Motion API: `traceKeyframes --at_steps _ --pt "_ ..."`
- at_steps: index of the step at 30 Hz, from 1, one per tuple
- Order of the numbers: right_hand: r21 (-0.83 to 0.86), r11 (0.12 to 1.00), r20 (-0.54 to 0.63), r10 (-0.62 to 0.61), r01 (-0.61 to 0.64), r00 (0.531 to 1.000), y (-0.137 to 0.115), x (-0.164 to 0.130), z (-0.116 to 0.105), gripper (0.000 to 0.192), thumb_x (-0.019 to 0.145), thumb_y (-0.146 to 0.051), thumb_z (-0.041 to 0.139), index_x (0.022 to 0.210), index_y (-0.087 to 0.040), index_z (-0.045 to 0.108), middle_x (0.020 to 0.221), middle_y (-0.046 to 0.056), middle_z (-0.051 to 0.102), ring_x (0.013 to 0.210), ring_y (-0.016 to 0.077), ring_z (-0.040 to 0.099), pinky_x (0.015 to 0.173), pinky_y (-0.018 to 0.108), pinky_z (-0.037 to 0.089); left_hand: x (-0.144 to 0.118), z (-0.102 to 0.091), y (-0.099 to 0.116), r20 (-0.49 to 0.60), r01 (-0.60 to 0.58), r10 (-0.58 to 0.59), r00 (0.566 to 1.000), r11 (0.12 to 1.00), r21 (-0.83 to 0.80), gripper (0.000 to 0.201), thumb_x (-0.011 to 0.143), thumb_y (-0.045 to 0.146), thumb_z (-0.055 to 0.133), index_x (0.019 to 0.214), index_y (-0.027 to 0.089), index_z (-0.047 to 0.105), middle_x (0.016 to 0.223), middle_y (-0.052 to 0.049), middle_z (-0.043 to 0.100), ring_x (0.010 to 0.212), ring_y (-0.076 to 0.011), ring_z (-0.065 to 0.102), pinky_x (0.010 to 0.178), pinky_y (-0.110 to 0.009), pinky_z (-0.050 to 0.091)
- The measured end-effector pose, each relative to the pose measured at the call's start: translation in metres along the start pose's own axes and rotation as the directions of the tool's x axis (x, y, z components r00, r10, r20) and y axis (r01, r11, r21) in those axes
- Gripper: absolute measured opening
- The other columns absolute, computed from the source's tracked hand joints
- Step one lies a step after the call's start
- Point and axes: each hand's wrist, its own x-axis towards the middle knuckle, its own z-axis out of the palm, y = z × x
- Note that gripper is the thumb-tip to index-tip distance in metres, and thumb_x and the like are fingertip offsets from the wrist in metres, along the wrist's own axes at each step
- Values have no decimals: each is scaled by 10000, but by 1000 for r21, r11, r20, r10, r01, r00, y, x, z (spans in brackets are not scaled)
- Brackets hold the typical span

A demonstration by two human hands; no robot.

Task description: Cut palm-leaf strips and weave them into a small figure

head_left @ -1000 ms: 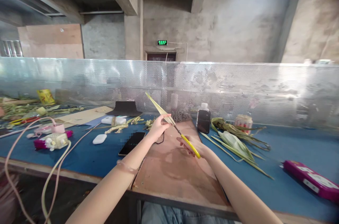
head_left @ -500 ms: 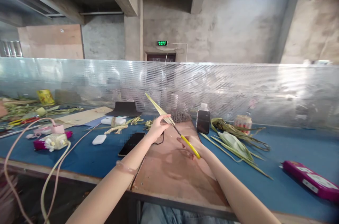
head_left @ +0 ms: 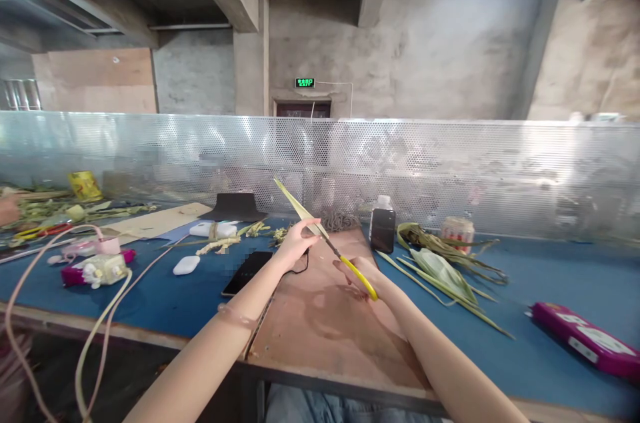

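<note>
The left hand point(head_left: 295, 244) pinches a pale leaf point(head_left: 299, 208) near its wide end, thumb and fingers pressed together on it; the leaf's narrow tip points up and away, beyond those fingers. The right hand point(head_left: 379, 278) grasps the scissors point(head_left: 357, 272), fingers mostly hidden behind the yellow handle, blades running forward from them to the leaf's lower end, just below the left fingers. Whether the blades bite into the leaf or only meet its edge, I cannot tell.

Little has changed over the last second. Both grips stay as they were, and the leaf keeps its slant. The handle now shows a slightly more bowed outline, which suggests a small turn of the scissors in the right fingers; the work itself seems to stand where it did. Far to the left of both hands, more of another person's hand point(head_left: 7, 208) has come into view, well apart from the leaf.

Below the fingers lies a brown board point(head_left: 310, 323); right of them, more leaves point(head_left: 443, 271) rest on the blue worktop point(head_left: 165, 306), and left of them lies a phone point(head_left: 246, 274).
</note>
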Motion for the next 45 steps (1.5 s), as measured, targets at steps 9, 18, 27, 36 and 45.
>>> traceKeyframes --at_steps 9,18,27,36,45 --pt "-23 999 42 39 -38 998 -1 -3 -2 430 765 -565 469 565 -185 490 335 -23 398 271 129 427 284 215 311 0 -1 -4 55 11 -12 998 1000 15 512 651 209 683 1151 178 578 653 17 541 541 -80 450 523 -190 354" --pt "19 1000 28 18 -18 999 -6 -5 2 419 783 -552 454 558 -199 431 362 -42 394 268 102 397 284 206 291 0 -1 -2 72 -9 10 997 1000 -10 525 652 211 677 1164 181 560 788 -10 598 539 -69 455 518 -193 365" --pt "-25 999 14 -39 39 999 -1 -1 0 450 768 -589 443 532 -208 403 344 -46 348 262 115 404 255 207 289 1 -2 -5 65 -55 56 996 998 -19 552 651 206 679 1184 224 538 1209 -69 551 579 -57 477 521 -201 394" --pt "-98 995 -9 30 -31 1000 -17 -13 -2 477 780 -575 436 495 -194 407 361 -12 401 330 120 453 344 209 365 0 -1 -9 98 -40 37 995 999 29 582 665 216 666 1225 228 505 1079 -57 584 592 -66 487 543 -199 408" --pt "-212 975 -85 -86 67 993 -13 -6 0 513 787 -567 428 448 -183 395 408 1 404 455 130 493 391 190 333 1 -2 -9 83 -38 35 996 999 28 602 662 203 669 1239 230 500 1039 -49 581 551 -52 460 531 -199 411"
